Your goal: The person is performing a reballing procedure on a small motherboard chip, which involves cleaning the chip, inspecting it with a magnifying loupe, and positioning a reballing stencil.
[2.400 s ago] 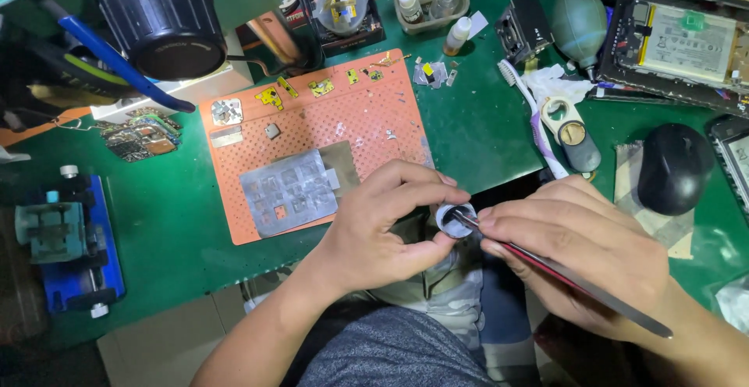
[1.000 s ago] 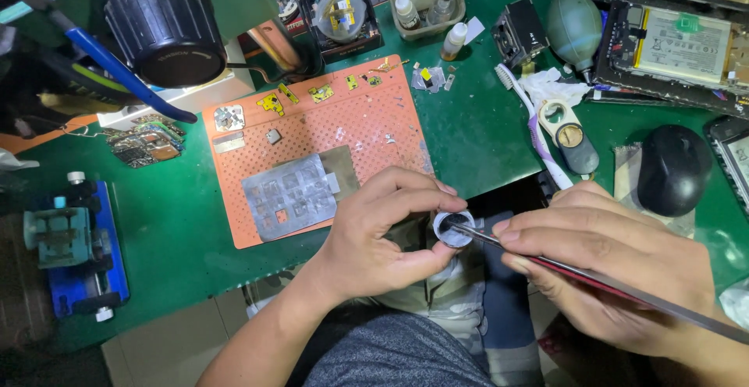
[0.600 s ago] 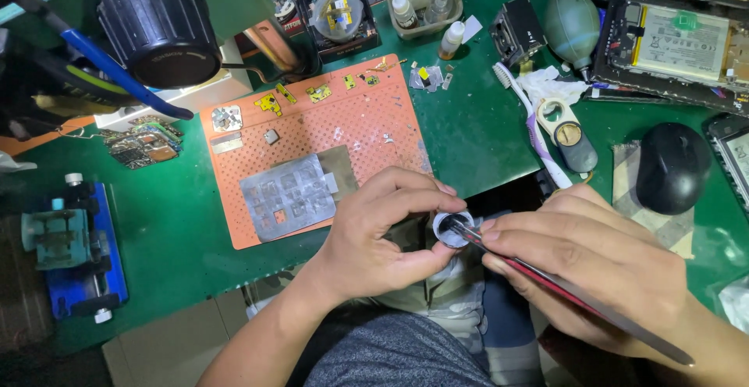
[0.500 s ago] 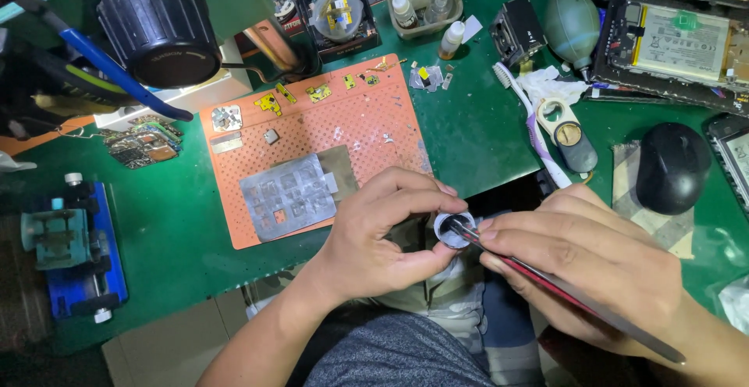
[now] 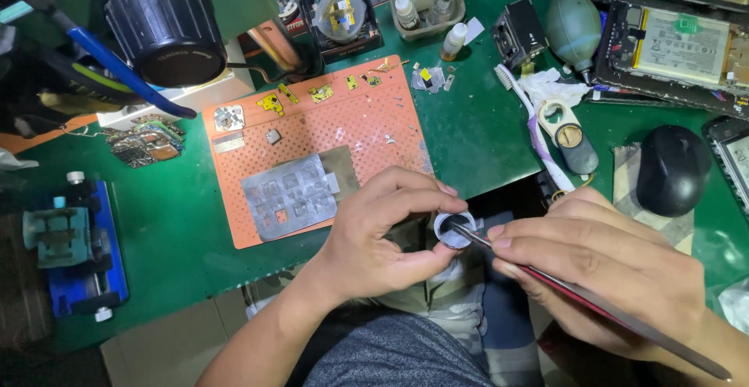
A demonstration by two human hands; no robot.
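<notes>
The left hand holds a small round pot pinched between thumb and fingers, just off the near edge of the green bench, above the person's lap. The left grip is closed on the pot and keeps its open mouth up. The right hand is closed on tweezers, held like a pen, with the tips resting at the pot's rim; whether the tips carry anything is too small to tell. Far of the hands lies an orange mat with a metal stencil and loose chips on it. To the right lie a toothbrush, a black mouse and, farther off, an air blower. A blue clamp sits at the left edge. In judgement, the step is best done with the pot held level and still, the right hand braced against the left, and the tips dipped lightly so that nothing spills over the lap.
</notes>
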